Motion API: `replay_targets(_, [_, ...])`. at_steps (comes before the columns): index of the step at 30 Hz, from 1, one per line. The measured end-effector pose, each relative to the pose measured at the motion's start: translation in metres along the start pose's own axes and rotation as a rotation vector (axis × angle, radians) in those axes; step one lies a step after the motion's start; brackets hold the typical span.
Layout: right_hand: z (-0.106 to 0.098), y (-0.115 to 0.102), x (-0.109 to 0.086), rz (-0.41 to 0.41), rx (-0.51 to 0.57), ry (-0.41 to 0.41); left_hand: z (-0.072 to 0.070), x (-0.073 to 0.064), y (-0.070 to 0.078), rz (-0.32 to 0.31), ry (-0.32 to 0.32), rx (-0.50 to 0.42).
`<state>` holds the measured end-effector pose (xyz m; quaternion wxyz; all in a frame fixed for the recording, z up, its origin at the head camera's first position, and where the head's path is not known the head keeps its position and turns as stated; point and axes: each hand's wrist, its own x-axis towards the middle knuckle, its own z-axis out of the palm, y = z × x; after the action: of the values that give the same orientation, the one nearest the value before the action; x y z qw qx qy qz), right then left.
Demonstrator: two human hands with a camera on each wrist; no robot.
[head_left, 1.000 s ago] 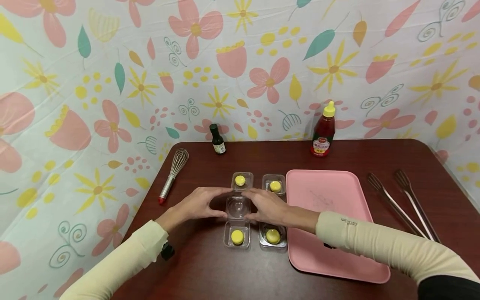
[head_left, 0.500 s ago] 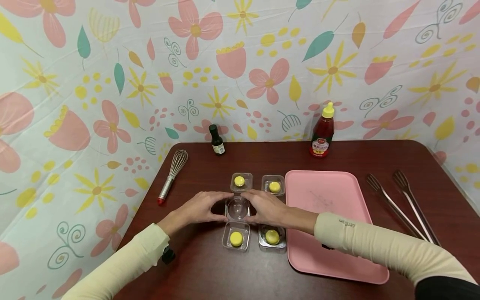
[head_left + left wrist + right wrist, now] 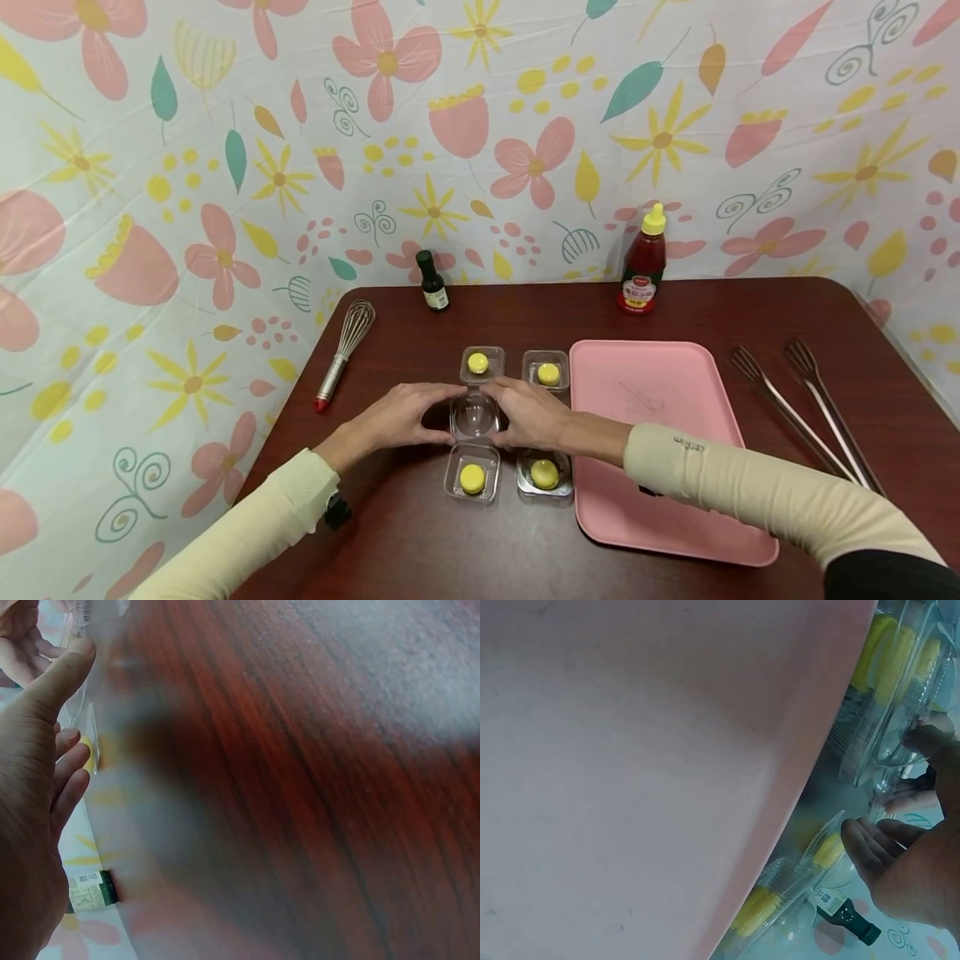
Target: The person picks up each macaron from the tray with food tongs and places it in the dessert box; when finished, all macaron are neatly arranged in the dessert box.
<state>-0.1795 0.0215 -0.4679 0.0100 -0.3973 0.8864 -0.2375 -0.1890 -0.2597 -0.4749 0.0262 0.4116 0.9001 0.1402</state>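
Between my two hands lies a clear plastic box (image 3: 475,416) with a round domed shape in it and no yellow piece visible. My left hand (image 3: 393,415) grips its left side, thumb at the near corner and fingers at the far one. On the opposite side my right hand (image 3: 534,414) holds it the same way. Four-sided clear boxes stand around it, each with a yellow macaron: far left (image 3: 477,363), far right (image 3: 548,374), near left (image 3: 472,478) and near right (image 3: 544,474). In the left wrist view, the left thumb (image 3: 64,675) touches clear plastic.
A pink tray (image 3: 660,500) lies right of the boxes, under my right forearm. Two metal-handled utensils (image 3: 825,408) rest farther right. At the back stand a small dark bottle (image 3: 432,282) and a red sauce bottle (image 3: 642,267). A whisk (image 3: 346,354) lies at the left edge.
Both hands keep their place around the middle box, with barely any motion. The near-left box has shifted very slightly toward me. The view has drifted a little.
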Motion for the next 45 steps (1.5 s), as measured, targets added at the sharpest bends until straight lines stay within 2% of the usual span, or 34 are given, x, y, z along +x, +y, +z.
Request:
replay_targets(7, [-0.008, 0.0, 0.003, 0.018, 0.008, 0.008, -0.008, 0.001, 0.001, 0.018, 0.047, -0.032])
replay_targets(10, [-0.012, -0.001, 0.004, 0.0, 0.015, 0.028, -0.011, 0.001, 0.002, 0.021, 0.068, -0.065])
replay_targets(15, [-0.019, -0.004, 0.003, -0.023, 0.022, 0.098, -0.017, 0.003, 0.005, 0.021, 0.141, -0.143])
replay_targets(20, [-0.025, -0.01, 0.001, 0.019, 0.051, 0.151, -0.02, 0.007, 0.009, 0.043, 0.215, -0.134])
replay_targets(25, [-0.031, -0.016, -0.001, 0.079, 0.209, 0.187, -0.023, 0.009, 0.012, 0.09, 0.269, -0.072])
replay_targets(30, [-0.038, -0.015, 0.003, 0.13, 0.401, 0.277, -0.026, 0.009, 0.015, 0.169, 0.317, 0.007])
replay_targets(33, [-0.041, -0.013, 0.006, 0.179, 0.447, 0.312, -0.026, 0.008, 0.017, 0.21, 0.34, 0.053])
replay_targets(36, [-0.043, -0.012, 0.008, 0.228, 0.493, 0.311, -0.027, 0.008, 0.019, 0.227, 0.353, 0.069])
replay_targets(40, [-0.045, -0.013, 0.008, 0.224, 0.509, 0.334, -0.028, 0.008, 0.022, 0.198, 0.356, 0.003])
replay_targets(45, [-0.042, -0.016, 0.005, 0.087, 0.369, 0.413, -0.03, 0.009, 0.025, 0.099, 0.346, -0.159])
